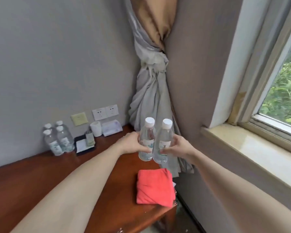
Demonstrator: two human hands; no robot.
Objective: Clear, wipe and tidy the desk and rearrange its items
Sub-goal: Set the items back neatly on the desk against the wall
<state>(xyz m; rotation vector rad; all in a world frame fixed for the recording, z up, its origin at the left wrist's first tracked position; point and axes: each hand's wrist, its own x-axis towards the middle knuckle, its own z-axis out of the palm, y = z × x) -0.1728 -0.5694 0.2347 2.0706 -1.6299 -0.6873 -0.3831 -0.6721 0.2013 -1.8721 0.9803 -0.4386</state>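
Forearms are cut off by the lower edge; a folded red cloth [154,187] is laid on the desk [40,182]; above the desk, a capped water bottle [147,140] is gripped by the left hand [133,143], and a second bottle [163,143], touching it, by the right hand [176,147]; four more bottles [58,140] are stood at the wall beside a tray [85,147], its contents blurred.

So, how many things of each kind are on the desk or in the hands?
Water bottles: 6 (4 by the wall, 2 held)
Red cloth: 1
Black tray: 1
Small bottle on tray: 1
White card: 1
White roll or cup: 1
Tissue pack: 1
Total: 12
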